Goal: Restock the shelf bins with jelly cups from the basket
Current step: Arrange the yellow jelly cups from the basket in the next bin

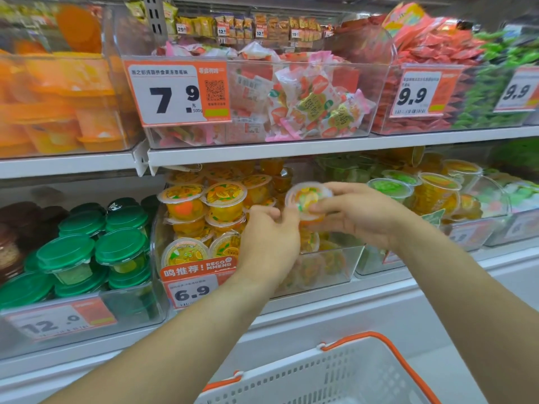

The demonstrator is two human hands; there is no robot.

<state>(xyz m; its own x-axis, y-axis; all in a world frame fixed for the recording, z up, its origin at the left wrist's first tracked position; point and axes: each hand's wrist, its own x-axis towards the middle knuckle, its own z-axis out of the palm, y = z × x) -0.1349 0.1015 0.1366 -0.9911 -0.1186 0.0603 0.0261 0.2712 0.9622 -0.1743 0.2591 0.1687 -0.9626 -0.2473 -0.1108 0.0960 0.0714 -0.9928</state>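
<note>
Jelly cup [308, 201] in my right hand [360, 215], thumb and fingertips pinching it by the rim and side, foil lid tilted toward me. It sits above the open right half of the clear orange-jelly bin [335, 263] on the lower shelf, the one tagged 6.9 [192, 291]. Picture is smeared around the cup, so I cannot tell exactly how many fingers bear on it.

Left hand [269, 243] is just beside the cup, fingers loosely curled at its left edge. Whether they touch the cup or the stacked cups [204, 205] behind, I cannot tell; it does not look to be holding anything of its own.

Left half of the bin is stacked high, lids facing out. Right half is low, with only a few cups showing through the front wall. That is where this one belongs, by my reckoning.

Notes for doing it well: lower the cup into the low side rather than dropping it on the pile. Turn the lid forward to match the others. Let the left hand steady the neighbouring stack, since those cups lean and could roll. Loosen the pinch only once the cup rests on something.

Basket [335, 374] waits below, white with an orange handle; its inside is mostly out of view, so how many cups remain I cannot say. Green-lidded tubs [87, 246] at left and the green-topped cups [390, 188] at right are other stock; keep this flavour out of them.
</note>
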